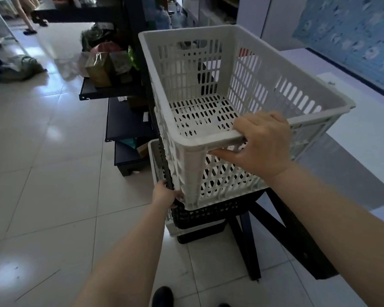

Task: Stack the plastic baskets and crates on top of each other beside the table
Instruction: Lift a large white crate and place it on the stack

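Observation:
A tall white slotted crate (186, 69) sits on top of a stack beside the white table (364, 129). Under it is a black basket (208, 212), and a white basket (153, 156) shows below and to the left of that. My right hand (261, 142) grips the near rim of the white crate, fingers curled over the edge. My left hand (165, 193) is closed on the black basket's rim at the near left corner of the stack. The bottom of the stack is partly hidden by the crates above.
The table's black legs (273, 227) stand just right of the stack. Dark low shelves (124, 122) with bags and boxes stand behind on the left. A sack (20, 67) lies on the tiled floor far left. Someone's legs (28, 21) show at the top left.

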